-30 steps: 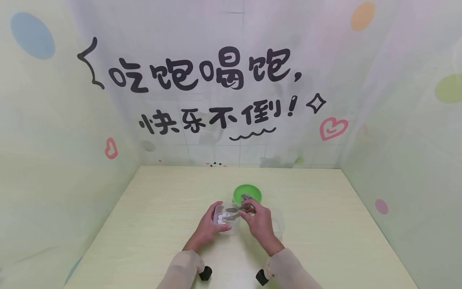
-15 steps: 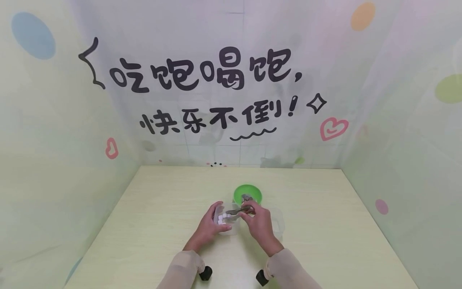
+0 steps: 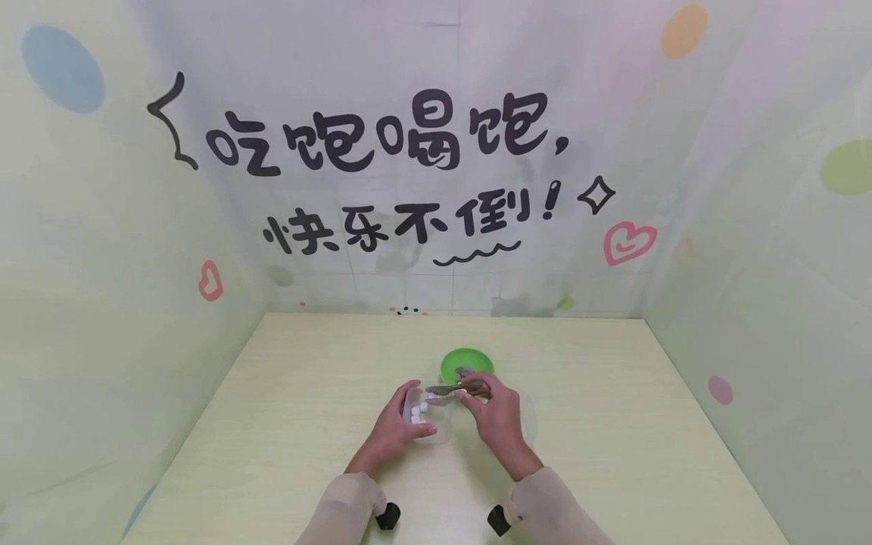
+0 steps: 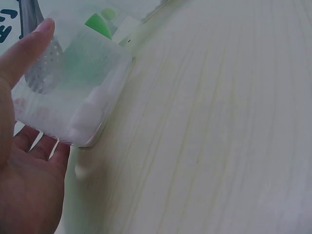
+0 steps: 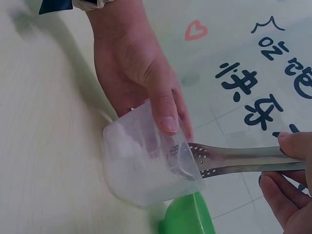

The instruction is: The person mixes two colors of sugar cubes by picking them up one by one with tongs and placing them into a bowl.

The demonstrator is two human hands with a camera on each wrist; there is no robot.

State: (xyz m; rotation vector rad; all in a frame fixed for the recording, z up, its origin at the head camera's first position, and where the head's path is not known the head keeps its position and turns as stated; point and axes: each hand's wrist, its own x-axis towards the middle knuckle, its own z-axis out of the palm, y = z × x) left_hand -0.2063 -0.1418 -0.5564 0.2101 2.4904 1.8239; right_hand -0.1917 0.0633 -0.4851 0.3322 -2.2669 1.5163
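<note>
In the head view my left hand (image 3: 398, 425) grips a clear plastic box (image 3: 439, 431) by its side, thumb along the near edge and fingers behind. Small white chunks (image 3: 418, 413) lie inside, toward the left. The left wrist view shows the box tilted, with the thumb (image 4: 43, 30) over its opening. My right hand (image 3: 500, 415) pinches metal tongs (image 5: 239, 158) between thumb and fingers. Their perforated tips (image 5: 200, 156) reach into the box's mouth, close together. I cannot tell whether they hold a chunk.
Just beyond the hands stands a green bowl (image 3: 466, 356), with a small grey patch (image 3: 464, 372) near its front. A clear plastic piece (image 3: 531, 425) lies on the table (image 3: 306, 378), partly hidden behind the right hand. A printed curtain (image 3: 443, 288) rises at the back.
The tongs' arms, spread inside the box a second ago, have come together. My right hand has then drawn them slightly up and right. My left hand and the box have stayed put.
</note>
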